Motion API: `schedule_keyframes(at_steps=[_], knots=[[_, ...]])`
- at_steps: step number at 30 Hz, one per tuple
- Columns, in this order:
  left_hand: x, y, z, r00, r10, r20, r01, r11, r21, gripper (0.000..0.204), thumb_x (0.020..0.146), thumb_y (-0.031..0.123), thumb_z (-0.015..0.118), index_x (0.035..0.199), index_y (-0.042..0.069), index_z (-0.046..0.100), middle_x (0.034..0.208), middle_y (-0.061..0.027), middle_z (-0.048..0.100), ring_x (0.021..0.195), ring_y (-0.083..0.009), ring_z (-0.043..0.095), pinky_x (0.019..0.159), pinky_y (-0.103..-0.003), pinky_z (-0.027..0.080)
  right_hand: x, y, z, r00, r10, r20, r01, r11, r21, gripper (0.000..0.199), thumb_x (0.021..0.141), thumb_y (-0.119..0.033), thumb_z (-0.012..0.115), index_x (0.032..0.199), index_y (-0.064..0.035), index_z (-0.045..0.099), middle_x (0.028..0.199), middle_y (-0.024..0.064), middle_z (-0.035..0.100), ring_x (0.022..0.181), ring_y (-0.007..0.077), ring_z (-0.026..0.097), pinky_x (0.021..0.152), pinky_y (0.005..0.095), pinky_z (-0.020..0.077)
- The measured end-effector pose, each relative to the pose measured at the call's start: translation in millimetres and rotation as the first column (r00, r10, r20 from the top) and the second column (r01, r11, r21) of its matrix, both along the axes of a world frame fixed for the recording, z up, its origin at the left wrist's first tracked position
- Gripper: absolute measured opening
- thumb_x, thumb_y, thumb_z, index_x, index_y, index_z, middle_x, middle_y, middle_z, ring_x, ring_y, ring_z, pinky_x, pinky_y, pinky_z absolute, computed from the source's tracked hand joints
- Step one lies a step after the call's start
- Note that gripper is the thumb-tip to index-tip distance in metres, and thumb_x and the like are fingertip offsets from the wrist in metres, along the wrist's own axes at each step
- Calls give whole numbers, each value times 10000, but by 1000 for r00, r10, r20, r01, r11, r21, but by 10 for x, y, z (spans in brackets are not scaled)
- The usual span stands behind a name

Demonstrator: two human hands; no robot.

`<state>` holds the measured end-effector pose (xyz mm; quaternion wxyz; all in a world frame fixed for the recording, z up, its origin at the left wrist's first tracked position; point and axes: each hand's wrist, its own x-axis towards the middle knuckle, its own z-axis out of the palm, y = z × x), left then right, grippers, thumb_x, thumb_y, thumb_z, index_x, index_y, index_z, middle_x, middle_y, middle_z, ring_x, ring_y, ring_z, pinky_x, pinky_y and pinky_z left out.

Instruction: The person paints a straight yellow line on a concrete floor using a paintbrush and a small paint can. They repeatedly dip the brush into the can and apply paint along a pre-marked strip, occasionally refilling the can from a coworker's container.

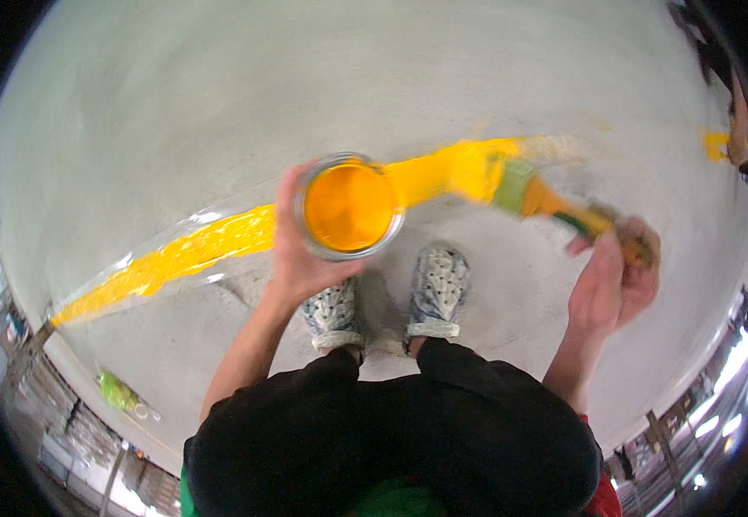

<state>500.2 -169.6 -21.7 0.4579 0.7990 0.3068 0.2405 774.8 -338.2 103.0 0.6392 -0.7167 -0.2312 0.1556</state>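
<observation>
My left hand point(291, 233) is wrapped round the side of an open paint can point(352, 207), which holds yellow-orange paint. In my right hand point(617, 274) is a paintbrush point(555, 203), gripped by its handle and a little blurred. Its bristles point left and carry yellow paint, close to the right part of a yellow painted stripe point(210, 244) on the grey floor. I cannot tell whether they touch the floor. The stripe runs from the far left, behind the can, to the brush; its right end looks thin and patchy.
My clog-style shoes point(439, 289) stand on the grey floor point(219, 95), just nearer than the stripe. Clear shiny film point(146, 258) edges the stripe's left part. A green bag point(117, 392) lies at the lower left. Another person's arm point(739, 121) shows at the right rim, by a yellow patch point(716, 146).
</observation>
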Motion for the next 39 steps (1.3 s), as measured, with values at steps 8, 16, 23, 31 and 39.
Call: schedule_keyframes(at_steps=[8, 16, 23, 31, 39], knots=[[458, -80, -50, 987, -156, -48, 156, 988, -3, 1221, 532, 162, 929, 1506, 39, 204, 1471, -198, 408, 1364, -378, 413, 1139, -464, 339, -435, 449, -328, 691, 567, 447, -452, 823, -344, 279, 778, 39, 714, 1045, 11, 638, 894, 121, 696, 716, 258, 675, 628, 300, 520], [645, -136, -202, 986, -153, -66, 154, 988, 9, 1198, 542, 198, 914, 1507, 32, 224, 1441, -186, 440, 1334, -373, 437, 1136, -444, 344, -152, 23, -520, 978, 119, -171, -141, 982, -125, 205, 933, -73, 658, 1099, 32, 598, 928, 115, 672, 769, 142, 664, 643, 275, 552], [678, -53, -317, 987, -103, -126, 92, 991, -92, 1171, 585, 223, 924, 1504, 20, 228, 1425, -176, 469, 1309, -328, 493, 1101, -418, 395, 382, -280, -867, 948, 19, -318, -16, 1000, 11, 200, 942, -67, 642, 1111, 31, 597, 940, 123, 668, 764, 171, 672, 623, 295, 552], [354, -7, -374, 997, -31, -66, 29, 999, -28, 1195, 595, 230, 931, 1514, 31, 194, 1452, -190, 427, 1319, -330, 482, 1109, -431, 385, 605, -310, -1327, 983, 76, 165, 28, 836, -548, 188, 930, -97, 667, 1094, -10, 636, 884, 98, 692, 740, 177, 684, 645, 303, 549], [62, -41, -76, 997, 80, -9, -81, 994, -71, 1318, 600, 248, 950, 1555, 59, 63, 1517, -190, 325, 1373, -320, 420, 1147, -456, 342, -35, -76, -1279, 596, 535, 598, 6, 742, -670, 250, 874, -113, 656, 1122, -88, 651, 888, 92, 678, 759, 239, 665, 649, 344, 544]])
